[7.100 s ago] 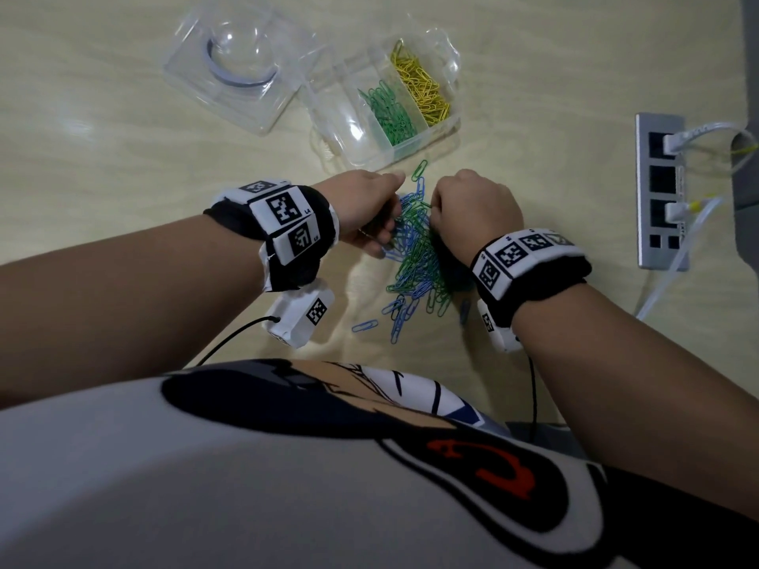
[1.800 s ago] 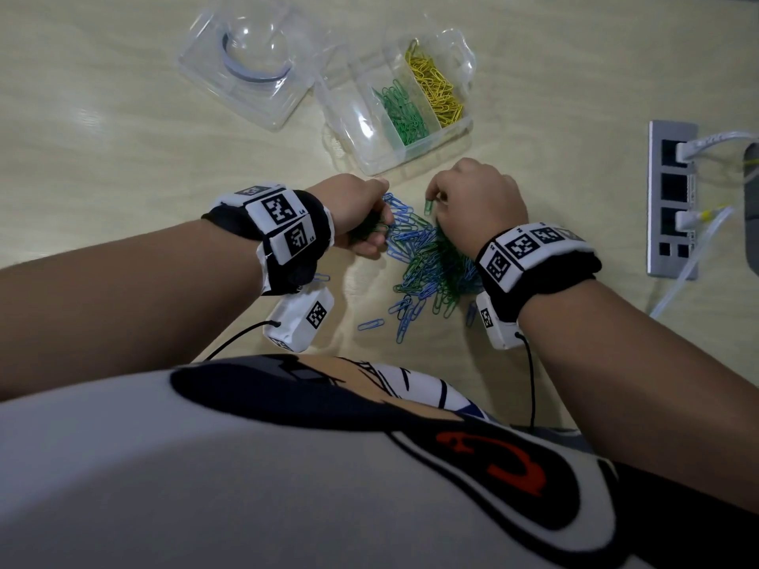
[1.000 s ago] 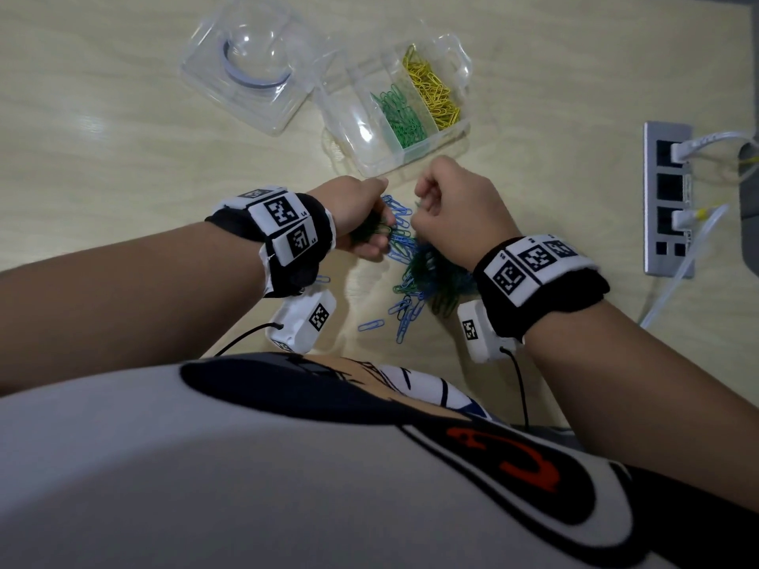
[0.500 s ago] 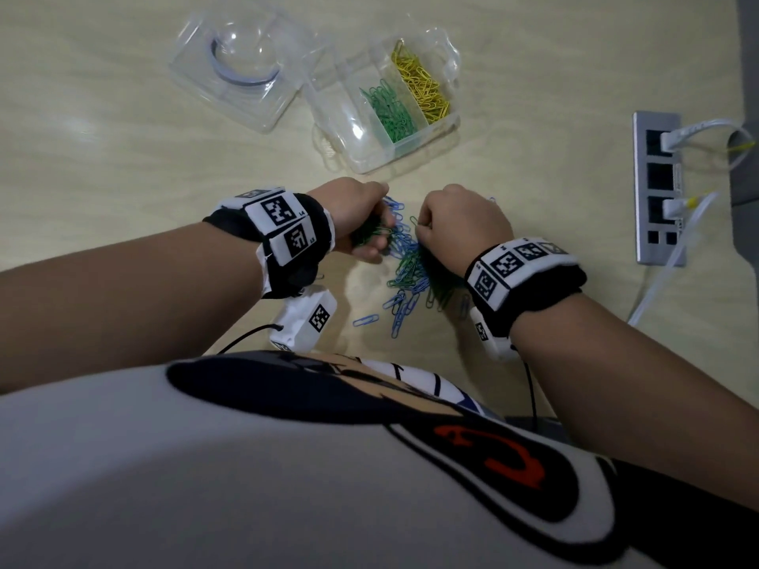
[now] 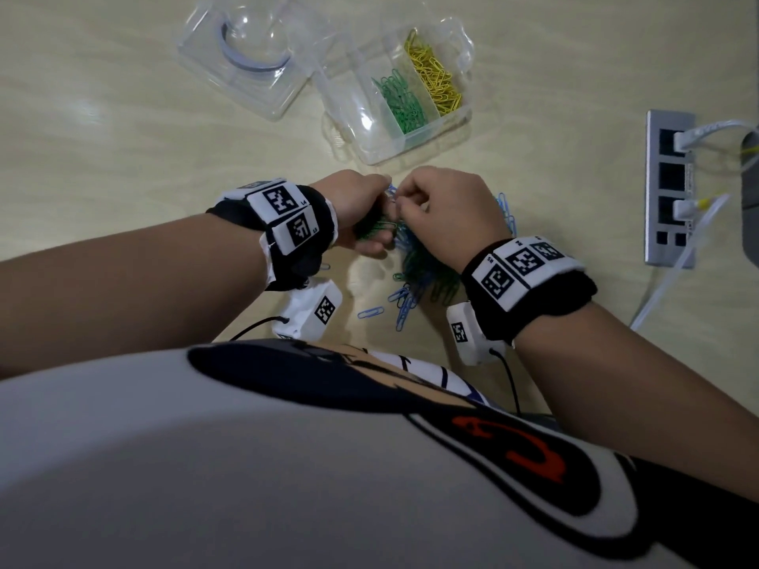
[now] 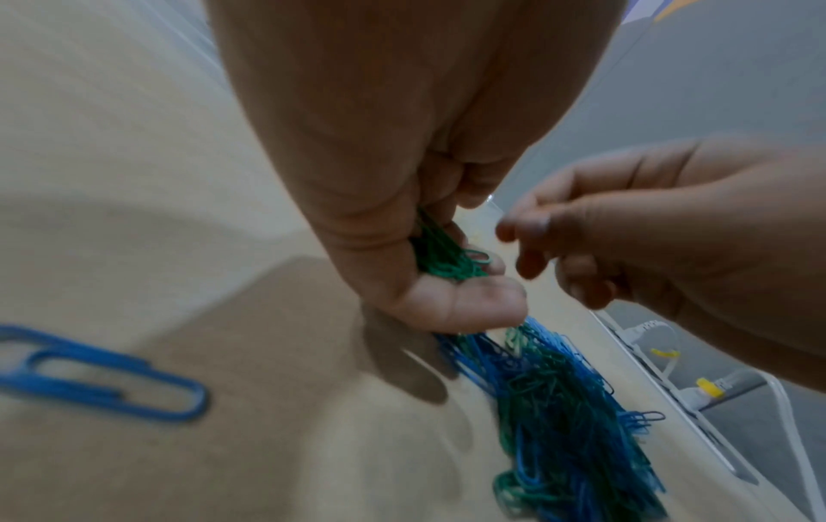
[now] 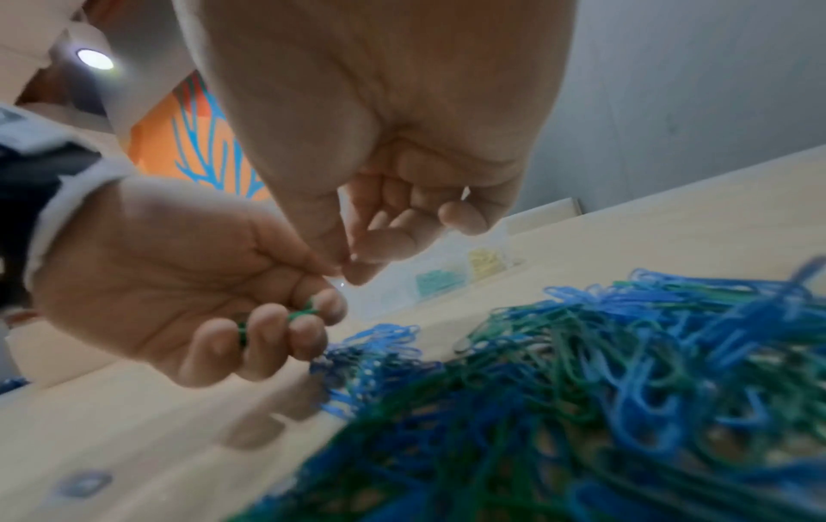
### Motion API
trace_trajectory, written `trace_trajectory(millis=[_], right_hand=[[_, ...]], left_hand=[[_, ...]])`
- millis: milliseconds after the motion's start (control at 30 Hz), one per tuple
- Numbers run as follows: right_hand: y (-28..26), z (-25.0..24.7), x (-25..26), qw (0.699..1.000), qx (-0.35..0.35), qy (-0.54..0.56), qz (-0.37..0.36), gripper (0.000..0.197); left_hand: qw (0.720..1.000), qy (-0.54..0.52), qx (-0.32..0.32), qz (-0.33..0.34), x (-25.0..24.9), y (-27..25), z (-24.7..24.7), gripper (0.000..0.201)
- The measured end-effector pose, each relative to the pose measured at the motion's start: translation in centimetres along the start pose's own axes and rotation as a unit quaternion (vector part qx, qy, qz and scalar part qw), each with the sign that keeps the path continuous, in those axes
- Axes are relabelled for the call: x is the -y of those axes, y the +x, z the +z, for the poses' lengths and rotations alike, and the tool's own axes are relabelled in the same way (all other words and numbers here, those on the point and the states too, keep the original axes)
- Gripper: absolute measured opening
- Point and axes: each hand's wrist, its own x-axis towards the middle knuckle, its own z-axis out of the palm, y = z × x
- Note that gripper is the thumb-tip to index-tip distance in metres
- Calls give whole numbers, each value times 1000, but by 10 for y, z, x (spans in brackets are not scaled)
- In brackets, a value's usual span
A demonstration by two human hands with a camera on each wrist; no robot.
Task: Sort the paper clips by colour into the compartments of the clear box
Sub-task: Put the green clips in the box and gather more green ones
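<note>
My left hand (image 5: 371,223) hovers just over the table and grips a bunch of green paper clips (image 6: 447,263) in its curled fingers. My right hand (image 5: 404,203) is right beside it, thumb and forefinger pinched together against the left fingertips (image 7: 328,303); no clip shows in that pinch. Below both hands lies a mixed pile of blue and green clips (image 5: 423,273). The clear box (image 5: 361,117) stands beyond, open, with green clips (image 5: 400,102) in its middle compartment, yellow clips (image 5: 435,76) in the right one and nothing in the left one.
The box's clear lid (image 5: 250,55) lies to the left of the box. A few loose blue clips (image 5: 369,313) lie near the table's front edge. A grey power strip (image 5: 669,186) with white plugs and cables sits at the right.
My right hand has lifted off the pile and come left to meet the left hand's fingertips. The left hand has stayed put with its green bunch.
</note>
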Motion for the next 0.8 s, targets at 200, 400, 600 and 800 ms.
trace_trajectory(millis=[200, 400, 600, 800], right_hand=[[2, 11, -19, 979, 98, -180, 12, 20], [6, 12, -17, 982, 52, -183, 13, 17], [7, 14, -23, 983, 21, -183, 10, 16], [9, 20, -16, 969, 28, -239, -54, 21]], left_hand=[[999, 33, -22, -4, 0, 1, -14, 48], [999, 43, -21, -8, 3, -2, -20, 48], [999, 49, -19, -5, 4, -4, -19, 47], [999, 50, -17, -4, 3, -4, -16, 46]])
